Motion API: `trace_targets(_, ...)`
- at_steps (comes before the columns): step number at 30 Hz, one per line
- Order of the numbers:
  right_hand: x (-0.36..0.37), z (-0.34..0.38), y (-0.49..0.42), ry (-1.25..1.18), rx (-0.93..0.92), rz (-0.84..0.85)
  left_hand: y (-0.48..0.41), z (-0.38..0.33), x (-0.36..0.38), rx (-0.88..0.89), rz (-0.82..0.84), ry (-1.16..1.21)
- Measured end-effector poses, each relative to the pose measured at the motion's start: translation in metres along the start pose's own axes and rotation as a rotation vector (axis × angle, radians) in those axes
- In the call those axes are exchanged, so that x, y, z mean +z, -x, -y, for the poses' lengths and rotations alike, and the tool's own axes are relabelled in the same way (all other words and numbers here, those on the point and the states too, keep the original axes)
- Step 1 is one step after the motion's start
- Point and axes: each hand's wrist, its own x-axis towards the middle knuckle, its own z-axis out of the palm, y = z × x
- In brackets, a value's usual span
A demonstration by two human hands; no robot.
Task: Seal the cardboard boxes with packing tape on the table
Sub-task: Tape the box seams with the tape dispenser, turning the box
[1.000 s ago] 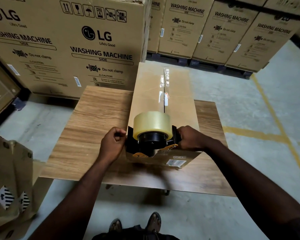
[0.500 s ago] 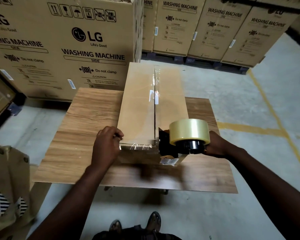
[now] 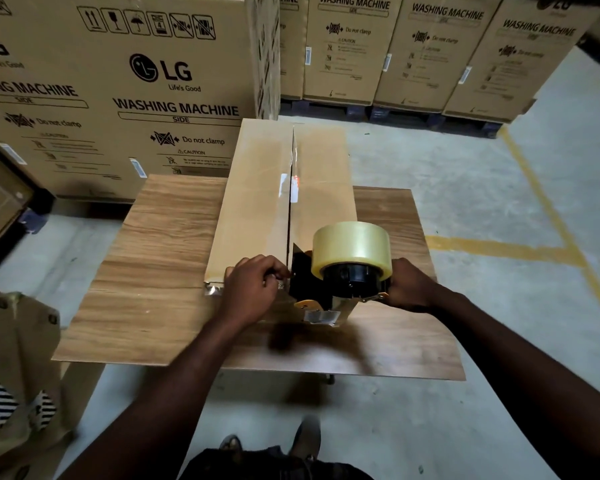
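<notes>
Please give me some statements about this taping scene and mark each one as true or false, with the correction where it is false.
1. The right hand holds the tape dispenser at the near end of the box. True.
2. The box lies on the floor. False: it lies on the wooden table.
3. A strip of clear tape runs along the centre seam of the box. True.
4. The left hand rests flat on the table, far from the box. False: it is at the near end of the box, fingers curled, beside the dispenser.
</notes>
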Motion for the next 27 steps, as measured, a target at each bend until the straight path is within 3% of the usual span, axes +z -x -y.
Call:
trace_targets(9,-0.038,-0.043,0.046,-0.048,0.000,-0.112,0.001,0.003,0.000,0.004,-0.011,0.056)
trace_targets(15,-0.030,-0.065,0.054,-0.145,0.030,-0.082,0.000,0.001,0.006,-0.047,-0.037,-0.002)
trace_targets(19,-0.029,-0.060,0.055,-0.168,0.017,-0.121,0.003,-0.024,0.022,-0.099,-0.050,-0.081)
trace_targets(24,-0.031,-0.058,0.055,-0.120,-0.002,-0.107,0.000,-0.065,0.055,0.033,0.061,-0.043)
trace_targets(27,-0.032,-0.047,0.059,-0.130,0.014,-0.127,-0.008,-0.078,0.065,-0.034,0.063,-0.008)
